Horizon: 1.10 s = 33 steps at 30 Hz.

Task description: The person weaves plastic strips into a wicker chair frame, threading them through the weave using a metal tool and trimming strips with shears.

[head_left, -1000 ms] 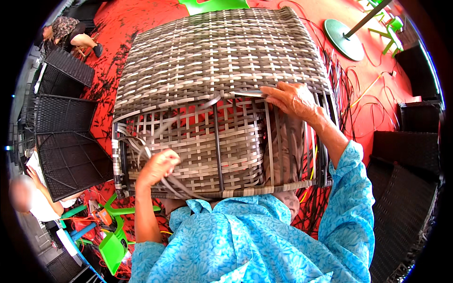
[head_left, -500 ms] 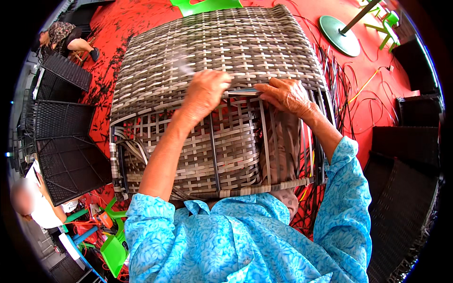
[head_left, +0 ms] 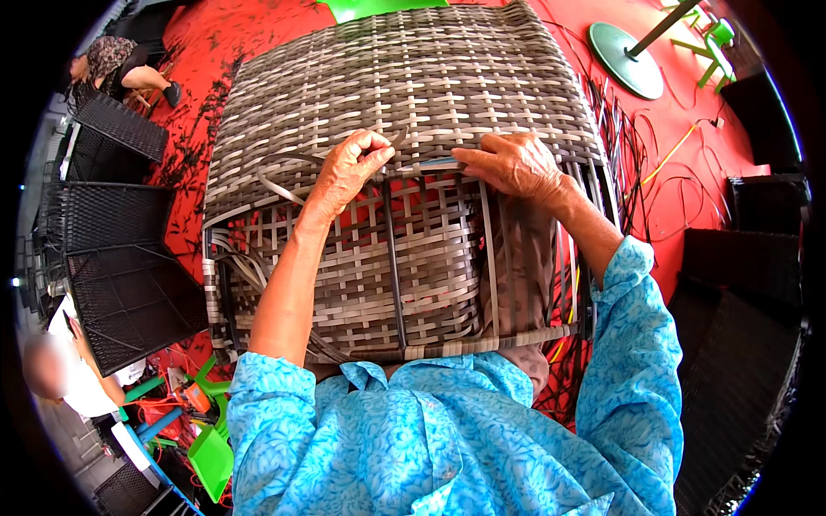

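Note:
A large piece of woven wicker furniture in mixed grey-brown strands lies across my lap, its lower side more loosely woven over dark metal bars. My left hand is closed in a pinch on a flat weaving strip, which loops out to the left; a short end sticks up past the fingertips. My right hand rests at the frame's edge, fingers closed on a flat, thin tool with a bluish-grey blade. That blade lies along the edge, pointing toward my left hand. The tool's other end is hidden under my palm.
Loose dark strips lie on the red floor at right. Dark wicker pieces stand at left, more at far right. A round green stand base is at back right. Two other people are at left, near a green plastic chair.
My left hand has moved slightly left, away from my right hand, and the strip now shows as a loop beside it. The right hand stays nearly in place with the tool.

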Motion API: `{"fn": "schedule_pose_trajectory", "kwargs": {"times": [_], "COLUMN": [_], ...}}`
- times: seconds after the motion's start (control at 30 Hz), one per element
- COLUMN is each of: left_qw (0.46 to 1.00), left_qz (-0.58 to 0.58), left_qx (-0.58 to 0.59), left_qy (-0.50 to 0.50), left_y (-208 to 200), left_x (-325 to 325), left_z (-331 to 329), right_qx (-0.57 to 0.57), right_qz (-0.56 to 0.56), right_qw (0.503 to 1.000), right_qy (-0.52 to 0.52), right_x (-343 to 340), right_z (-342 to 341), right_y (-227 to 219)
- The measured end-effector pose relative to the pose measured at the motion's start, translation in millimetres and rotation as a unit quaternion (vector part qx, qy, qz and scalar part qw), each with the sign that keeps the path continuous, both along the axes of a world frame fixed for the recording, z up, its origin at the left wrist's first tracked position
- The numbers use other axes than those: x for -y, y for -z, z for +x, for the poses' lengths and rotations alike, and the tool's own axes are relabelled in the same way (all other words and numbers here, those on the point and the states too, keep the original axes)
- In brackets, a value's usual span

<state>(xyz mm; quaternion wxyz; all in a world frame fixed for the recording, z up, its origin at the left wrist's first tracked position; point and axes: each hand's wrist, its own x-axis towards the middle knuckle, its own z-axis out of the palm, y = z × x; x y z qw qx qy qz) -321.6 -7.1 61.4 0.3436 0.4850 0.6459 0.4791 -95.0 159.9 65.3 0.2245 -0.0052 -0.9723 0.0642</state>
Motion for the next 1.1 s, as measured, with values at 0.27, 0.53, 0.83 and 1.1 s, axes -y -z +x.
{"fn": "schedule_pose_trajectory", "kwargs": {"times": [0.27,0.53,0.83,1.1], "left_qw": [0.991,0.894,0.894,0.916], "left_qz": [-0.048,-0.128,-0.185,-0.185], "left_qx": [-0.125,-0.429,-0.407,-0.355], "left_qy": [-0.029,-0.011,0.037,0.037], "left_y": [-54,-64,-67,-63], "left_x": [4,-6,-23,-26], "left_z": [34,68,65,63], "right_qx": [0.009,0.011,0.01,0.01], "right_qz": [-0.036,-0.077,-0.088,-0.079], "right_qw": [0.999,0.996,0.995,0.995], "right_qy": [0.032,0.046,0.047,0.055], "right_x": [4,-4,-10,-11], "right_z": [17,34,44,48], "right_y": [-4,-3,1,2]}}
